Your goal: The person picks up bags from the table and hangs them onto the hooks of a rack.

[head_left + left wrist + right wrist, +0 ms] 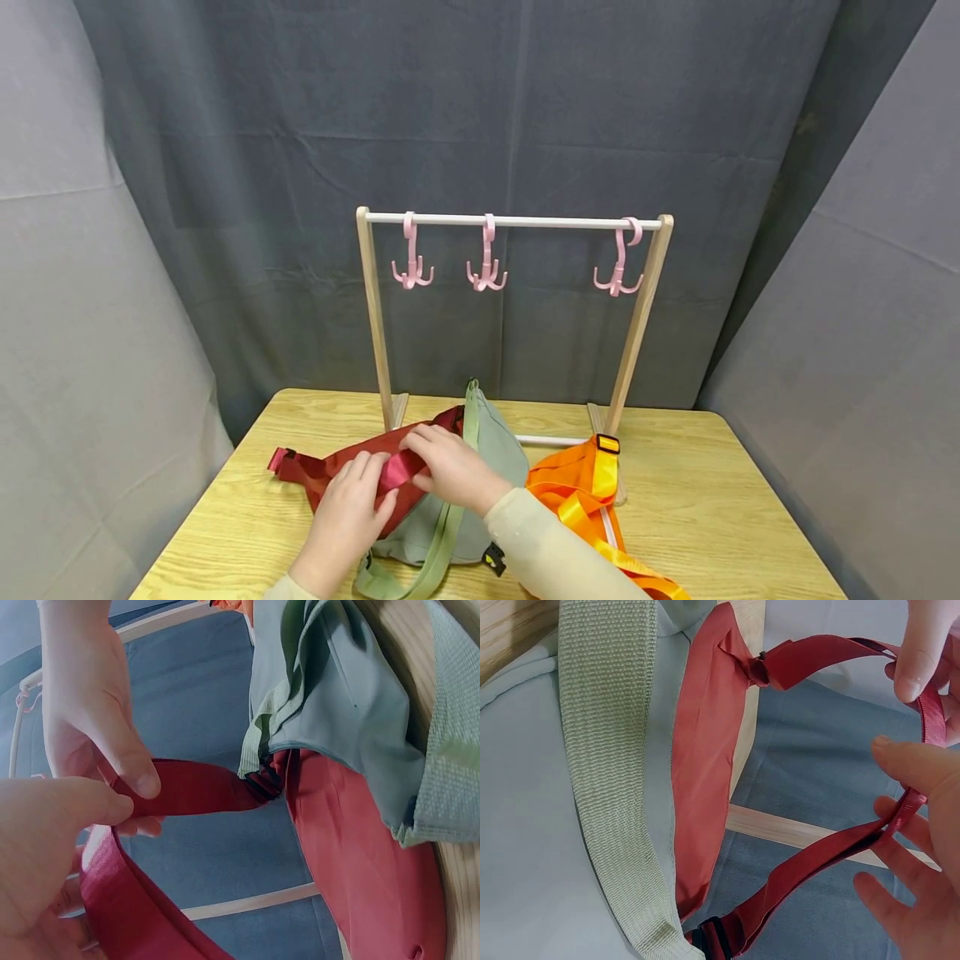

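Note:
A red waist bag (337,463) lies against a grey-green bag (497,437) on the table. Its red strap (199,787) is raised in a loop between my hands. My left hand (347,510) pinches the strap between thumb and fingers. Close beside it, my right hand (456,472) holds the same strap, thumb over it and fingers beneath. Black buckle hardware (711,939) joins one end of the strap to the red bag. The grey-green bag's pale green webbing strap (609,750) hangs across its front.
Behind the bags stands a wooden rack (374,317) with a white top bar (547,222). Pink hooks hang from it: one left (411,254), one nearer the middle (487,257), one right (619,260). An orange bag (564,477) with yellow-orange straps lies right of my right hand.

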Motion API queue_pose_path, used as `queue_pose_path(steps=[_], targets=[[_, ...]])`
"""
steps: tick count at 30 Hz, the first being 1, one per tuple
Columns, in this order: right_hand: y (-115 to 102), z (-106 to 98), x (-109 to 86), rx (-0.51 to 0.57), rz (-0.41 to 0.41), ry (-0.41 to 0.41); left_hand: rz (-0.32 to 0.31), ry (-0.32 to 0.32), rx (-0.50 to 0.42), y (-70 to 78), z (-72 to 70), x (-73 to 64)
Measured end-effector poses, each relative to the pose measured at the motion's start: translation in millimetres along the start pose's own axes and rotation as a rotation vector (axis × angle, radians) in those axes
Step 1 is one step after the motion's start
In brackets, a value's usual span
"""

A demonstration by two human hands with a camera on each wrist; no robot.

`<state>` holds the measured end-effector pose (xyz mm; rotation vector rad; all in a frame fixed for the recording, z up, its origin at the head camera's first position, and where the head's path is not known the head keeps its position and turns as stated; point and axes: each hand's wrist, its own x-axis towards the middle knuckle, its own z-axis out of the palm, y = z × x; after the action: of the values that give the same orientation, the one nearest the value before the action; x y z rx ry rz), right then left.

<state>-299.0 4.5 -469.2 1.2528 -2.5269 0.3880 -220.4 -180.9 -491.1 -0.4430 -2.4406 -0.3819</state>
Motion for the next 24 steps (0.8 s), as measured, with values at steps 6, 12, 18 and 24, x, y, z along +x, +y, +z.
queue_pose_path(steps=[6,12,18,24], targets=[[2.5,-2.8,-2.5,0.069,0.010,0.014,0.028,-0.016,0.020,-1.9,-1.9,-0.2],[4.7,-8.2,-5.2,0.092,0.010,0.011,0.054,-0.010,0.015,-5.0,-2.9,0.7],[8.3,-12.9,-6.9,0.118,-0.006,0.013,0.097,0.010,0.019,-9.5,-3.5,1.8],[11.1,-20.7,-8.2,0.135,-0.017,0.026,0.129,0.047,0.020,-12.8,-6.3,3.9]])
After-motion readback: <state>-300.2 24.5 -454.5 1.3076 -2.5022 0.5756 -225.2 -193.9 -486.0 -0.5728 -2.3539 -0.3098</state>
